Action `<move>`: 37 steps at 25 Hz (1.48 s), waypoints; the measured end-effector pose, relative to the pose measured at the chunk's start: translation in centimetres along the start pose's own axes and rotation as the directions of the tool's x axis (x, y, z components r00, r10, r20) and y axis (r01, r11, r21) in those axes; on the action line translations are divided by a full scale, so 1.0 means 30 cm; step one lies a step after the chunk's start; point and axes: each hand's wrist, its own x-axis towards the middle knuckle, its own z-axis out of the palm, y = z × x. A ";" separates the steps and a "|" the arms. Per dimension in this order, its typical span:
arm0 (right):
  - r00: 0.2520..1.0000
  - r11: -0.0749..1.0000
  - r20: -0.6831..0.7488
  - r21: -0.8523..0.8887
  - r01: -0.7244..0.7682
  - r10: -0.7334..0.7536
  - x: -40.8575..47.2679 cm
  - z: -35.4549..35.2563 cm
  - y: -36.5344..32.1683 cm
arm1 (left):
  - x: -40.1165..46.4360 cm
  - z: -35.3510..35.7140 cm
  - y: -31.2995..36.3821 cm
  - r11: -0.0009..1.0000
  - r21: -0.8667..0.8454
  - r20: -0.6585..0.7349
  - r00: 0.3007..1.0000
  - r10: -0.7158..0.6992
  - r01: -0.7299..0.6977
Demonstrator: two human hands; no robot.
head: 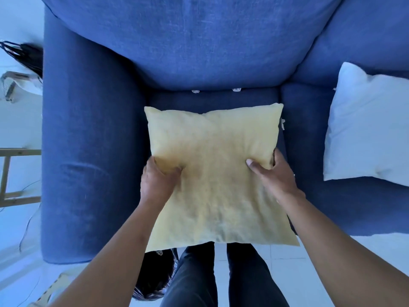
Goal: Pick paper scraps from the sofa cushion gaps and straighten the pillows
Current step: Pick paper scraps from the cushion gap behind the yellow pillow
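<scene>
A square yellow pillow (pixel 215 173) lies flat over the blue sofa's left seat cushion (pixel 212 100), its near edge overhanging the sofa front. My left hand (pixel 158 180) grips its left side and my right hand (pixel 273 173) grips its right side, thumbs on top. Two white paper scraps (pixel 195 91) (pixel 236 89) sit in the gap between seat and back cushion. Another scrap (pixel 282 124) shows in the gap at the pillow's right edge. A white pillow (pixel 367 129) lies askew on the seat to the right.
The sofa's wide left armrest (pixel 88 151) stands left of the pillow, the back cushion (pixel 188 41) behind it. A wooden frame (pixel 8 178) stands left of the sofa. A dark bag (pixel 152 275) lies on the floor by my legs.
</scene>
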 end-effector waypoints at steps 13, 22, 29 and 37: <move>0.899 0.914 -0.165 -0.085 0.397 -0.406 0.388 0.117 -0.393 | 0.359 0.145 0.529 0.910 -0.002 -0.183 0.895 0.407 -0.414; 0.844 0.858 -0.178 -0.207 0.471 -0.506 0.721 0.238 -0.252 | 0.735 0.427 0.508 0.989 0.010 -0.265 0.953 0.145 -0.148; 0.855 0.878 -0.208 -0.182 0.444 -0.475 0.841 0.306 -0.164 | 0.886 0.552 0.526 0.982 -0.146 -0.473 0.880 0.039 -0.122; 0.781 0.770 -0.179 -0.398 0.499 -0.599 0.963 0.335 -0.169 | 0.930 0.592 0.507 0.972 -0.119 -0.584 0.806 0.095 -0.200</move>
